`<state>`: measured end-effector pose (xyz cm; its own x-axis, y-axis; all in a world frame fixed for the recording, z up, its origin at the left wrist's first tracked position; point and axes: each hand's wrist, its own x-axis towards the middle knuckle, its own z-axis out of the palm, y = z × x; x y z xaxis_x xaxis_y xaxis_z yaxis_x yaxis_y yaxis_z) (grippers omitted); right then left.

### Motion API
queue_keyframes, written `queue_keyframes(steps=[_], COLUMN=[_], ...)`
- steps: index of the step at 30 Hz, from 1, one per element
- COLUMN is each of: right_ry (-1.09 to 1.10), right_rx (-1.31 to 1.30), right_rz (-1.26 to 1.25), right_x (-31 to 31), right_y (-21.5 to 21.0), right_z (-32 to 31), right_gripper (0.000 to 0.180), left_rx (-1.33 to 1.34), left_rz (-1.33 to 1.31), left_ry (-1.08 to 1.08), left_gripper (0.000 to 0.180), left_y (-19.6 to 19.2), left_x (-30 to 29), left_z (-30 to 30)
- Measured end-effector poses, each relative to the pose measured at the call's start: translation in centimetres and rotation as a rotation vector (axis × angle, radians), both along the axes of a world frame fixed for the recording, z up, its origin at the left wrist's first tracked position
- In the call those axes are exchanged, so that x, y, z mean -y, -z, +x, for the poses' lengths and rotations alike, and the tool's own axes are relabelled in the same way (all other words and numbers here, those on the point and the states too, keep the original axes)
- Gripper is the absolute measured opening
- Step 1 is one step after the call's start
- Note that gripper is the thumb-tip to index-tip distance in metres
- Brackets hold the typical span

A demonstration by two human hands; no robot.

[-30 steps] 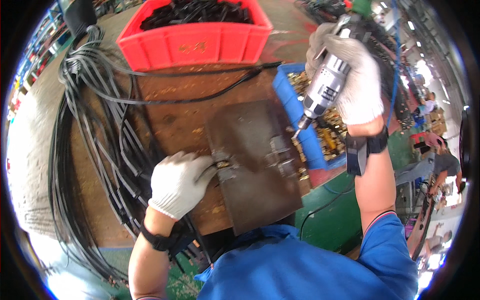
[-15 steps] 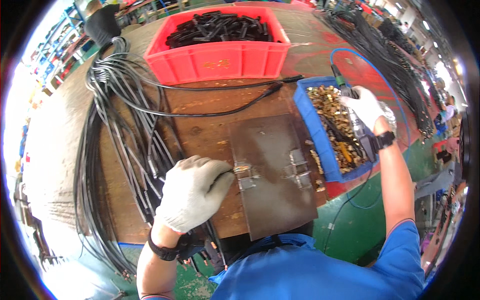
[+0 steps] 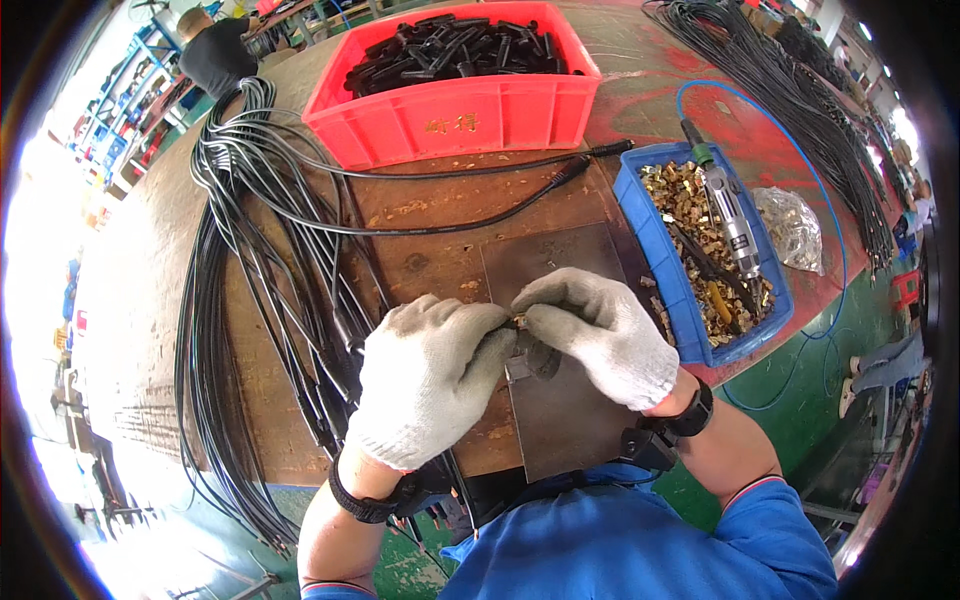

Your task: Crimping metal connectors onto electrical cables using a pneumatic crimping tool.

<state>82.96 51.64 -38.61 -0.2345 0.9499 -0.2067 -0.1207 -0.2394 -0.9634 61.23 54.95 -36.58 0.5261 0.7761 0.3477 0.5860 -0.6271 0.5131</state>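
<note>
My feed shows the wooden tabletop (image 3: 450, 265) filling most of the view. Biggest item on it: a long bundle of black and grey cables (image 3: 205, 370) down the left side, gathered near the top. Two of its ends run right, across the wood below the red bin (image 3: 530, 110). That bin sits at the far side, heaped with black parts (image 3: 460, 48).

Dark flat plate (image 3: 570, 420) at centre near edge, partly under my right hand. Blue tray (image 3: 655, 262) right of it, full of brass-coloured pieces (image 3: 685, 195).

Both hands gloved in white, brought together over the plate's left side. My left hand (image 3: 420, 375) pinches with thumb and fingers; my right hand (image 3: 610, 335) does the same, fingertips meeting. Silver handheld tool (image 3: 728, 210) lies on the pieces in the tray, unheld. Clear plastic bag (image 3: 793, 230) just right of the tray.

Smallest: a brass-coloured bit (image 3: 520, 320), pinched where the fingertips meet. Mostly covered; I can't tell its shape.
</note>
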Motion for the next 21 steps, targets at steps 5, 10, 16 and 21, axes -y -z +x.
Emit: queue_keyframes(steps=[5, 10, 16, 21], right_ry=[0.046, 0.035, 0.145, 0.237], right_rx=[-0.104, -0.088, -0.161, -0.158], right_rz=[0.02, -0.042, 0.011, 0.008], right_x=[0.1, -0.3, -1.1, -1.6], right_y=[1.2, 0.9, -0.6, -2.0], right_z=[0.4, 0.6, 2.8, 4.3], right_gripper=[0.02, 0.02, 0.021, 0.022], left_rx=[-0.01, -0.072, -0.066, -0.234], left_rz=[0.04, 0.189, 0.097, 0.06], left_ry=[0.025, 0.033, -0.068, -0.151], left_gripper=[0.015, 0.021, 0.068, 0.062], left_y=[-0.1, -0.2, -0.5, 0.6], left_x=[0.0, 0.3, -1.2, -2.4], left_z=[-0.4, -0.4, -3.2, -6.4])
